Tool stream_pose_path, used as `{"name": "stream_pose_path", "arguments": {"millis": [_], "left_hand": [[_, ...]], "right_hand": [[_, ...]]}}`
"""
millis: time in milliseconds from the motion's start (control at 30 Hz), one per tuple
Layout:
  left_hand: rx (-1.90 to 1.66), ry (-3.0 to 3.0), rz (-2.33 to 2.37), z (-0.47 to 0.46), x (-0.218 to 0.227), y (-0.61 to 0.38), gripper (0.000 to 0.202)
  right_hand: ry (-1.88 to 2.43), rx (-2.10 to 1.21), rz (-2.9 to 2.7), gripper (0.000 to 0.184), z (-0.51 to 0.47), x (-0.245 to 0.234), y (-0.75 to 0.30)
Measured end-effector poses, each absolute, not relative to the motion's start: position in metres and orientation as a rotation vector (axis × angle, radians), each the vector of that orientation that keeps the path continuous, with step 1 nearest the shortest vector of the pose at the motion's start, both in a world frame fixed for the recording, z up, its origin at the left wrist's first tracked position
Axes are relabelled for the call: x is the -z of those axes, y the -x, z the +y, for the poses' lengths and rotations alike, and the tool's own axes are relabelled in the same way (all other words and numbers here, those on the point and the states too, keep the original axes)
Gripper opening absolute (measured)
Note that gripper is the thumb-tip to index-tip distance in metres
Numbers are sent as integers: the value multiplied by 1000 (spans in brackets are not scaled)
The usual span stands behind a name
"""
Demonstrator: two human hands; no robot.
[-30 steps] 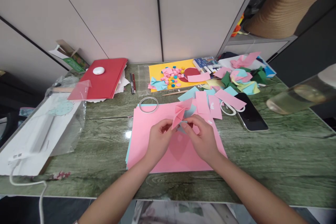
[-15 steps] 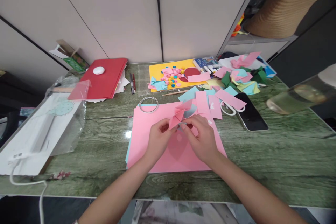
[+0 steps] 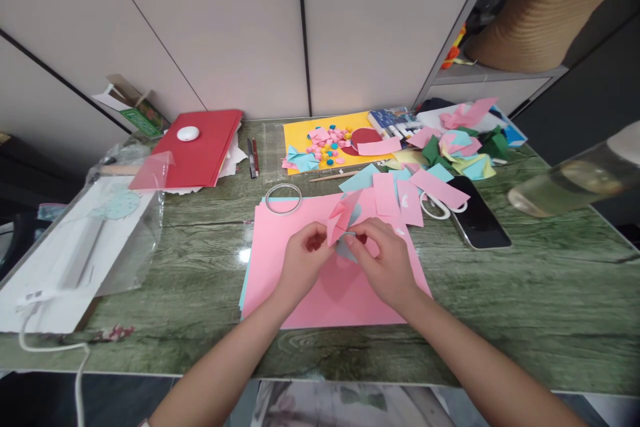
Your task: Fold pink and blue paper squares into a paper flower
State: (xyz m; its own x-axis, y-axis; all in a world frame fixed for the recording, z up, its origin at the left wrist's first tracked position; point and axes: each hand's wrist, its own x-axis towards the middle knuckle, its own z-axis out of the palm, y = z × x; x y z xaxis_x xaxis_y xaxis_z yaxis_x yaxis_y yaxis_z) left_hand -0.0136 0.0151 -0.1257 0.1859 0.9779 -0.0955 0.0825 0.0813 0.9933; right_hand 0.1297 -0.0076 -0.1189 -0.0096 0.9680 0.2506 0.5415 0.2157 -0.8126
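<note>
Between my two hands is a piece of folded paper, pink with a light blue part, held up over a stack of pink sheets. My left hand pinches the pink side of it. The fingers of my right hand are closed on the light blue part. My fingertips hide some of the folds. A silver bangle-like ring lies at the stack's upper left corner. Small pink paper strips rest by the stack's upper right.
White-handled scissors and a phone lie to the right, near a clear bottle. At the back, a yellow sheet bears small paper pieces. A red folder and a plastic sleeve are on the left.
The folded paper has tilted more upright and narrower in my hands, and more of the light blue part shows below it. Both hands stay nearly in place.
</note>
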Motion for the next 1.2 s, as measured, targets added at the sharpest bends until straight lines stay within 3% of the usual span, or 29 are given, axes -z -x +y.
{"name": "stream_pose_path", "arguments": {"millis": [400, 600, 833, 1067, 1200], "left_hand": [[-918, -1304, 1100, 25, 132, 24, 9], [-853, -1446, 1097, 46, 123, 10, 11], [-798, -1771, 988, 113, 104, -78, 6], [-796, -1779, 933, 139, 128, -141, 8], [-829, -1609, 921, 127, 135, -130, 22]], "right_hand": [[1393, -1020, -1275, 14, 14, 121, -151], [1267, -835, -1000, 15, 27, 107, -198], [1089, -527, -679, 15, 37, 99, -254], [988, -540, -618, 14, 37, 99, -260], [917, -654, -587, 15, 34, 93, -254]]}}
